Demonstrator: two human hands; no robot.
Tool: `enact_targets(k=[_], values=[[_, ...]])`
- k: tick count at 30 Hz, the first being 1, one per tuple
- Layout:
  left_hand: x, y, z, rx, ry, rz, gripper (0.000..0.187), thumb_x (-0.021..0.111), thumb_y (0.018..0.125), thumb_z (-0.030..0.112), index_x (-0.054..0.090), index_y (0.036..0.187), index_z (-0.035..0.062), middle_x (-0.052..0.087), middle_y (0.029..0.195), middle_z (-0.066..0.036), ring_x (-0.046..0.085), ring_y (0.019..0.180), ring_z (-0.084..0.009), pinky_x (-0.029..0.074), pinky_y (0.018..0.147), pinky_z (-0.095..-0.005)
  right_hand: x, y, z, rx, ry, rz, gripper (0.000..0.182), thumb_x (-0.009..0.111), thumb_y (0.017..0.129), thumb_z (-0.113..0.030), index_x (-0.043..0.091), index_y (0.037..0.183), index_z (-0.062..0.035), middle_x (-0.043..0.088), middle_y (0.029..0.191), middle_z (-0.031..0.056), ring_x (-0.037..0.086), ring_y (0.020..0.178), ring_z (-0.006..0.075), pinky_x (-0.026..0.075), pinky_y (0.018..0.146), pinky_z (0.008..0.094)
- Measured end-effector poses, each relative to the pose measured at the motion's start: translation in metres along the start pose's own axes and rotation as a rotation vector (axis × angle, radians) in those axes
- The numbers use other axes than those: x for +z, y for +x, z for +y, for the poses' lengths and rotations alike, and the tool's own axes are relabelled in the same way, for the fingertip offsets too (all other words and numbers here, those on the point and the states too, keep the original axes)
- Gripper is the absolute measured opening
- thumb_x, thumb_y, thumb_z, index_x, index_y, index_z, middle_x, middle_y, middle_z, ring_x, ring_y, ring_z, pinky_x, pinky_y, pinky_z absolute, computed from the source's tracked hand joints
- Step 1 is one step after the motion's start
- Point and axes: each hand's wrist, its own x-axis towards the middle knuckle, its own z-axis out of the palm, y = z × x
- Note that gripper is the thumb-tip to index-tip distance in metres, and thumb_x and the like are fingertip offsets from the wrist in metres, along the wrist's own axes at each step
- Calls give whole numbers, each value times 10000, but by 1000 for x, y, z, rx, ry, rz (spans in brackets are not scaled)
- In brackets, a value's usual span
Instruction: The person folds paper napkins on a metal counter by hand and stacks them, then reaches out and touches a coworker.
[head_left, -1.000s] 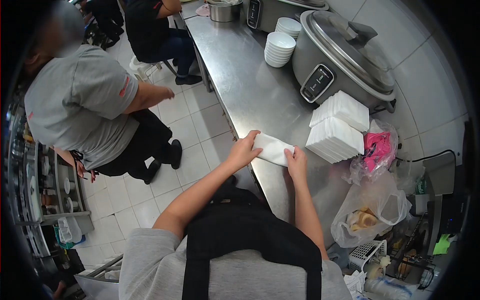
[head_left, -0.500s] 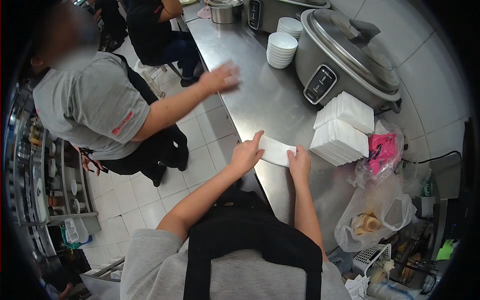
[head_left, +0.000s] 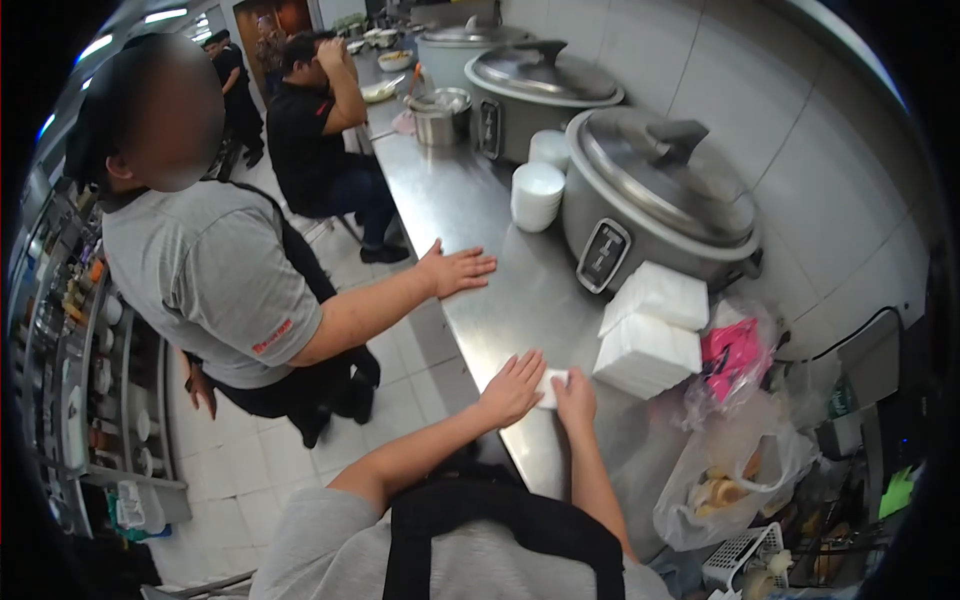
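A white folded paper napkin (head_left: 549, 387) lies at the near edge of the steel counter, partly covered by my hands. My left hand (head_left: 512, 388) rests flat over its left part, fingers stretched out. At its right edge, my right hand (head_left: 576, 402) grips it with the fingers closed; some of those fingers are hidden. Just beyond my right hand stand two stacks of white napkins, a nearer one (head_left: 648, 358) and a farther one (head_left: 656, 298).
A co-worker's hand (head_left: 459, 271) lies on the steel counter (head_left: 425, 190). Large rice cookers (head_left: 650, 190) and stacked white bowls (head_left: 537, 198) stand along the wall. Plastic bags (head_left: 690, 500) sit at the right. Another person sits farther back.
The napkin has gone from held stretched between both hands to lying under my flattened left hand. The co-worker's hand has come down onto the counter. My view has tilted up.
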Motion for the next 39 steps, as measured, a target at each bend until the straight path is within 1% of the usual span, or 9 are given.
enact_targets(k=[6,10,16,24,28,30,31,36,39], values=[[-4,-1,7,-88,-2,-36,718,437,904,427,274,1388,-78,253,1462,-260,216,1384,-357,210,1106,-489,-31,-21,-18,3,28,26,279,591,858,-252,566,1057,-59,647,990,174,609,926,355,477,775,430],[2,-2,4,-83,56,-94,784,465,859,447,245,1402,-74,219,1478,-257,188,1394,-366,179,1118,-492,3,-22,-29,-437,293,-174,571,538,891,-298,379,1324,38,356,1402,240,348,1306,359,303,1058,410],[14,-6,-13,-25,-32,-42,831,500,812,423,207,1421,-60,192,1492,-247,173,1396,-384,177,1113,-518,19,-28,-22,-438,-39,-300,815,489,901,-396,85,1445,58,118,1507,251,133,1405,372,149,1121,483],[-46,-65,-34,-115,21,-246,894,509,829,591,252,1411,-37,190,1489,-253,179,1400,-356,199,1088,-556,13,-30,-15,-573,-117,-388,675,551,816,-176,275,1382,68,216,1464,274,193,1372,428,172,1109,520],[-31,-98,-34,-428,-404,183,722,580,865,438,356,1360,-37,303,1434,-273,254,1370,-367,271,1083,-473,23,-33,-29,-616,-145,-365,663,568,811,-167,301,1368,73,261,1446,270,226,1359,429,196,1099,529],[-29,-106,-25,-1091,-1643,81,666,578,887,419,389,1331,-40,411,1370,-246,352,1328,-326,346,1046,-424,30,-47,-39,-656,-53,-417,684,591,809,-190,301,1374,62,263,1448,265,236,1356,427,198,1098,529],[-23,-112,-29,-1179,-1921,79,558,589,904,352,458,1259,-59,549,1232,-206,534,1174,-255,481,921,-363,33,-50,-44,-683,-64,-435,719,619,808,-238,298,1380,55,265,1450,258,238,1356,424,201,1097,526],[-33,-111,-28,-1135,-1496,-10,343,587,906,176,559,1100,-106,667,962,-183,691,769,-230,573,628,-242,32,-54,-59,-770,27,-459,691,642,803,-227,344,1377,15,336,1434,216,315,1336,380,255,1069,535],[-82,-89,-23,-1017,-1492,0,335,576,916,187,568,1068,-111,670,933,-176,692,782,-217,565,619,-244,21,-48,-58,-781,30,-338,570,599,780,-63,438,1322,4,469,1342,191,420,1274,347,297,1062,494]])
